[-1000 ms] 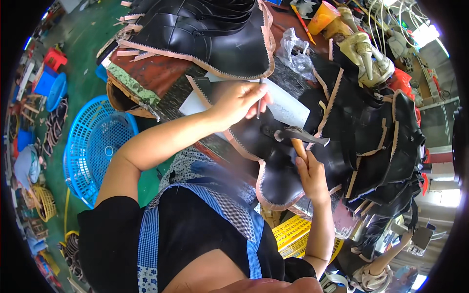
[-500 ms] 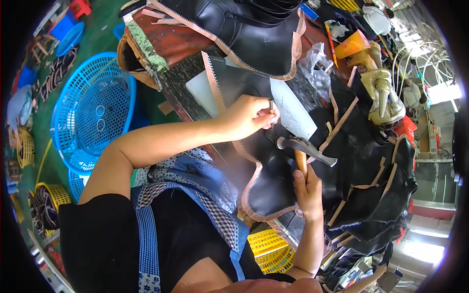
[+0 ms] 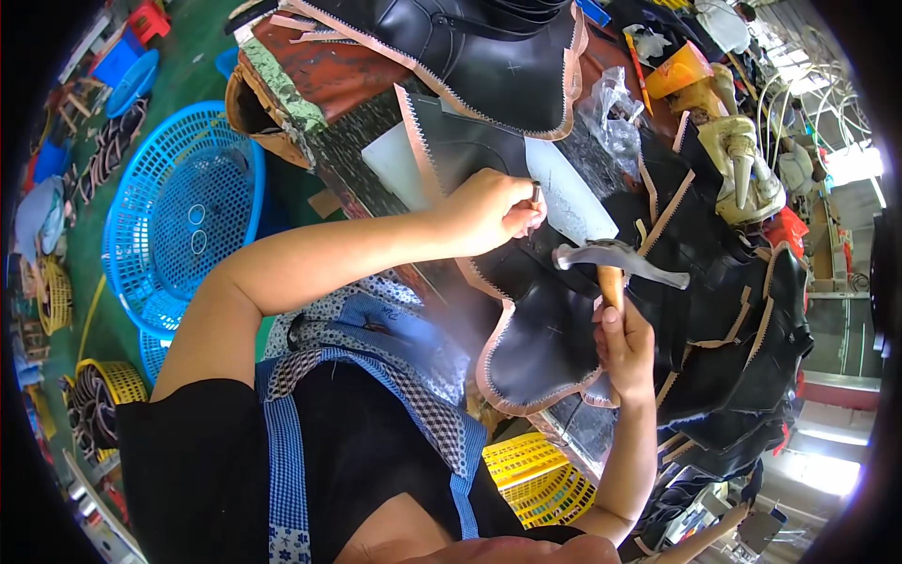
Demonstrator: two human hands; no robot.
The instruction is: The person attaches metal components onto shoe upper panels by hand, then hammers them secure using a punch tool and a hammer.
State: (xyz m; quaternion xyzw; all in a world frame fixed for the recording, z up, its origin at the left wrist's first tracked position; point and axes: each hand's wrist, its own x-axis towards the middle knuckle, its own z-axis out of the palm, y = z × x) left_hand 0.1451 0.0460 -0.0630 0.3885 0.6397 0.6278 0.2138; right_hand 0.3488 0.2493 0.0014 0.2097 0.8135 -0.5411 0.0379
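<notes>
A black leather piece with a pinkish zigzag-cut edge [image 3: 545, 329] lies over a pale board [image 3: 570, 195] on the bench. Above it, my left hand [image 3: 493, 211] pinches a short metal punch [image 3: 536, 194] that stands upright, its lower end hidden by my fingers. My right hand [image 3: 628, 352] is wrapped round the wooden handle of a hammer [image 3: 622, 260]. The hammer's metal head is raised to the right of the punch, apart from it.
More black leather pieces [image 3: 733, 348] are heaped at the right, and another [image 3: 498, 75] lies at the far side. A crumpled clear plastic bag [image 3: 613, 113] sits beyond the board. Blue baskets [image 3: 125, 268] stand at left, a yellow basket [image 3: 540, 470] below the bench.
My right hand has moved the hammer a little to the right, away from the punch. My left hand keeps its pinch, nearly in the same place over the leather.
</notes>
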